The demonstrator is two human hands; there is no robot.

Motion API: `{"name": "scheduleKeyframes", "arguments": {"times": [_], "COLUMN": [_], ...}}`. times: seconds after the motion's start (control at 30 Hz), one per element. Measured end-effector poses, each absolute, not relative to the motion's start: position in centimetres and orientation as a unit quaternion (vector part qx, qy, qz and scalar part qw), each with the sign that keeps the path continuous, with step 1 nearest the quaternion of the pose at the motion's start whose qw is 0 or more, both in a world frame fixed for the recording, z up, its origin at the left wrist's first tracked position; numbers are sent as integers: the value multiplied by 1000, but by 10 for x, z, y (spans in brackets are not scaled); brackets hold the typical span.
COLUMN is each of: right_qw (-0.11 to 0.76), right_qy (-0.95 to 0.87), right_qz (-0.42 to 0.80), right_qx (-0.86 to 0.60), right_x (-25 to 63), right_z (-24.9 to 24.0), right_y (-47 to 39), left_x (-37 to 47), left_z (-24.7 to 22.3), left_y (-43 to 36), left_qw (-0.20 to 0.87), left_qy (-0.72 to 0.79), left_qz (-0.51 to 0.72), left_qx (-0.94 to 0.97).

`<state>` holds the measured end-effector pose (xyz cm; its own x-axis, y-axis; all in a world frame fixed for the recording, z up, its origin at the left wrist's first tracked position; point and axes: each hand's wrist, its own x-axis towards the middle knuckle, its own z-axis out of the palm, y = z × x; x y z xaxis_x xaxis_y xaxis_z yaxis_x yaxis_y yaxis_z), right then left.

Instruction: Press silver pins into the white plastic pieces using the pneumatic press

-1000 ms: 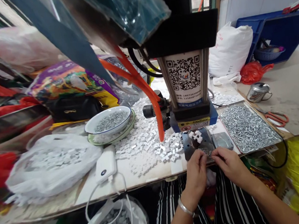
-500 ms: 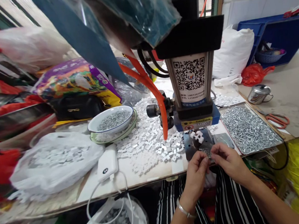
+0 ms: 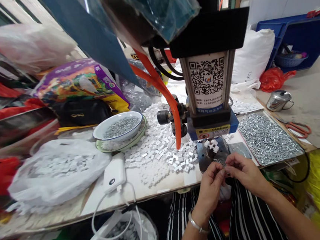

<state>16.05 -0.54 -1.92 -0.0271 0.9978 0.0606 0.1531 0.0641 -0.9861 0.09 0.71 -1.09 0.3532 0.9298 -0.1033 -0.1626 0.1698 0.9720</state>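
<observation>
My left hand (image 3: 212,180) is closed in a pinch at the front of the press base (image 3: 205,155); what its fingertips hold is too small to name. Beside it, my right hand (image 3: 243,172) pinches too, fingertips almost touching those of the left, its contents also hidden. A few white blocks (image 3: 212,145) sit on the base just beyond my hands, under the press head (image 3: 213,128). Small white pieces (image 3: 162,142) lie heaped to the left. On the right is a tray (image 3: 281,160) full of metal pins (image 3: 268,136).
A power bank (image 3: 114,172) with a white cable lies left of the heap, near a bowl of pins (image 3: 95,135) and a plastic bag (image 3: 43,190). Scissors (image 3: 299,128) and a metal cup (image 3: 278,100) stand right. An orange hose (image 3: 173,111) hangs beside the press.
The view has shifted slightly, so the press appears a little larger and farther right. Both hands keep nearly the same pinching pose, fingertips together.
</observation>
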Motion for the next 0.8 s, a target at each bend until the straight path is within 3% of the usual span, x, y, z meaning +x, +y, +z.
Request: {"name": "scheduleKeyframes", "arguments": {"times": [0.3,0.57,0.67,0.8], "right_qw": [529,520,490,453], "right_qy": [-619,-650,-663,-643], "right_qz": [354,313,310,323], "right_qx": [-460,-458,-472,-526], "right_x": [152,146,146,150], "right_z": [-23,-25,-24,-24], "right_y": [-19,-22,-25,-29], "left_x": [-1,-6,-18,-46], "left_z": [-15,-18,-18,-24], "left_y": [0,-3,2,22], "left_qw": [762,768,680,351], "left_qy": [324,313,376,559], "left_qz": [433,412,386,373], "left_qx": [357,379,498,652]}}
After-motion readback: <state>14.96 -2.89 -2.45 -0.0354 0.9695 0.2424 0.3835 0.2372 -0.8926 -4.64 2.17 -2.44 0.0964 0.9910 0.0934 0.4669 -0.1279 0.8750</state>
